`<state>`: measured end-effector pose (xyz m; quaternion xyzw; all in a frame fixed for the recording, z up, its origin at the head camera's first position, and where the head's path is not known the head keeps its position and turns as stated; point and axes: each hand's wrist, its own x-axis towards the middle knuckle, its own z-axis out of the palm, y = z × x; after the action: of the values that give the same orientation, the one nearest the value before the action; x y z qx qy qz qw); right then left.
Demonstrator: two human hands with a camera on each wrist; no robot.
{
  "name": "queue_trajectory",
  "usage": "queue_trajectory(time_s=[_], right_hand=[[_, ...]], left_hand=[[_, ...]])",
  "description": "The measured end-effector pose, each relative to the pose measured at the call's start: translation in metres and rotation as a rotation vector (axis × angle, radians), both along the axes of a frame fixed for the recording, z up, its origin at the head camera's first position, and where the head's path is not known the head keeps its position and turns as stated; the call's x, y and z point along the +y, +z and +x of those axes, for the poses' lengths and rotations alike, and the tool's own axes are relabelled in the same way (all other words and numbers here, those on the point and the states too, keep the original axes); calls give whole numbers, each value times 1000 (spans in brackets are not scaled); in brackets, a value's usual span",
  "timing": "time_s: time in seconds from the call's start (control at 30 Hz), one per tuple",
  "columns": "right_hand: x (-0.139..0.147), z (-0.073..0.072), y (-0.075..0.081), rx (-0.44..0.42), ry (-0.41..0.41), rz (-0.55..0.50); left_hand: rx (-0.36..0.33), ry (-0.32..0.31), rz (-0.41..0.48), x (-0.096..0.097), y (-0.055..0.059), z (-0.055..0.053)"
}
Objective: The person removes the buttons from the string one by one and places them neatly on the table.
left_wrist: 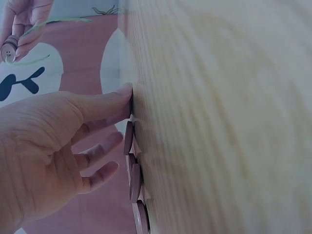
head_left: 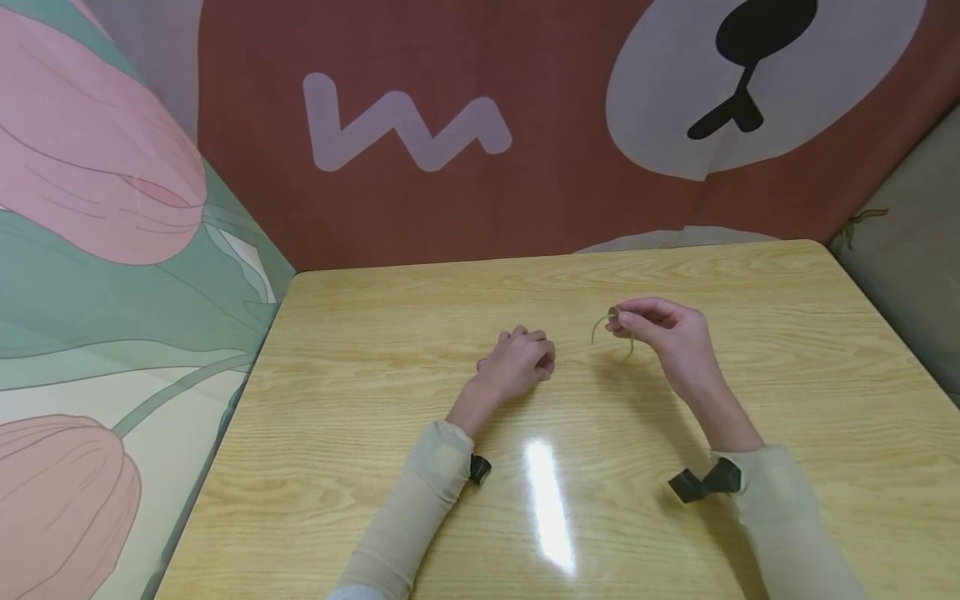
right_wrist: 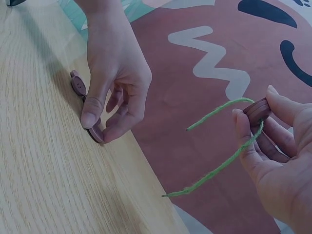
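My right hand (head_left: 678,337) is raised over the table and pinches a small stack of brown buttons (right_wrist: 258,112) between thumb and fingers. A green string (right_wrist: 214,173) runs from the stack, its two ends hanging loose. Lower and to the left, my left hand (head_left: 517,362) is down at the tabletop, its thumb and forefinger pinching a brown button (right_wrist: 96,134) there. Several more buttons (left_wrist: 135,183) lie in a row beside those fingers in the left wrist view, some overlapping. From the head view, the left hand hides this row.
The wood-grain table (head_left: 337,350) ends at a brown printed cloth (head_left: 450,217) behind and a tulip-patterned cloth (head_left: 82,333) on the left. Black straps (head_left: 705,482) stick out at the sleeve cuffs. A bright light reflection lies on the tabletop between the forearms.
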<state>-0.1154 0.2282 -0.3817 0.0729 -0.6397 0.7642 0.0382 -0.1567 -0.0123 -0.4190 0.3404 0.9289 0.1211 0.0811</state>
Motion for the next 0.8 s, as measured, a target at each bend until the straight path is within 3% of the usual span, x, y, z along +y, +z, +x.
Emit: queue_trajectory(time_s=[0.43, 0.8], right_hand=[[0, 2, 1, -12, -12, 60], [1, 0, 2, -23, -7, 43]], left_hand=[[16, 16, 12, -2, 0, 3], [18, 34, 0, -1, -2, 2]])
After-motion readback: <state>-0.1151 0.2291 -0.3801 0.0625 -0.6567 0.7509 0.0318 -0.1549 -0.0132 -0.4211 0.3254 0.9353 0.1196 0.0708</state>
